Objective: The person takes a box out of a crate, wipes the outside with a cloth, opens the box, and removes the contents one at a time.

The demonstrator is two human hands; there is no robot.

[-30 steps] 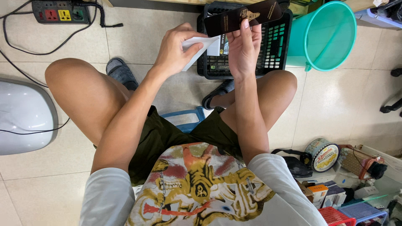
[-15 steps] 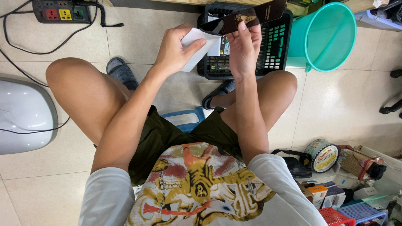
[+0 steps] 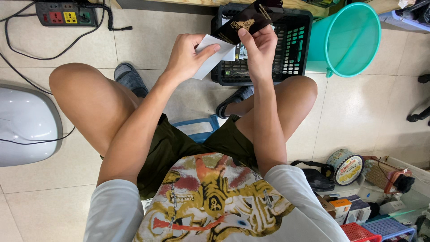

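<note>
Fingers of the right hand (image 3: 260,47) pinch a dark flat packet (image 3: 248,20) with a gold emblem, thumb pressed on its face and the other fingers curled behind it, holding it tilted above a black crate (image 3: 298,49). Fingers of the left hand (image 3: 186,56) are closed on a white paper (image 3: 210,56), thumb on top, and the sheet's upper corner touches the packet's lower end. Both hands are raised in front of the knees of the seated person, over a pale tiled floor (image 3: 349,112). The crate stands on that floor just beyond the hands and holds small packets, though what kind cannot be told. Just to its right a teal bucket (image 3: 354,38) leans on its side, mouth turned toward the camera, touching or nearly touching the crate. At top left lies a power strip (image 3: 65,13) with a black cable (image 3: 27,51) looping over the tiles. A white rounded appliance (image 3: 24,125) sits at the left edge beside the left knee. Near the right knee stand a round tin (image 3: 346,166), small boxes (image 3: 342,206) and a red basket (image 3: 360,233). Grey sandals (image 3: 130,78) are on the feet below the hands.
</note>
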